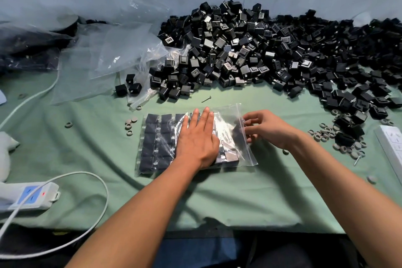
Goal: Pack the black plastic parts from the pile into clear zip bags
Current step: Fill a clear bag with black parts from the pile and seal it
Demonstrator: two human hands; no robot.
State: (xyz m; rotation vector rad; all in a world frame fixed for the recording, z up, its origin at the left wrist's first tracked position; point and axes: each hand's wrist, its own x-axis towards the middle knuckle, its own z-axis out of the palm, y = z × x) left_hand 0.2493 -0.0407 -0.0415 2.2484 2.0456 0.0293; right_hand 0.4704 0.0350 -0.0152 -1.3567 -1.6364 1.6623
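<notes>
no readable text, labels or numbers anywhere

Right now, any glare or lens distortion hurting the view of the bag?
Head view: glare streaks on the zip bag beside the flat left hand hide some parts; the right hand is sharp; wide-angle bending curves the pile and table edge.

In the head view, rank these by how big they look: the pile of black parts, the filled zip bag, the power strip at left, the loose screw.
1. pile of black parts
2. filled zip bag
3. power strip, though nearness enlarges it
4. loose screw
</notes>
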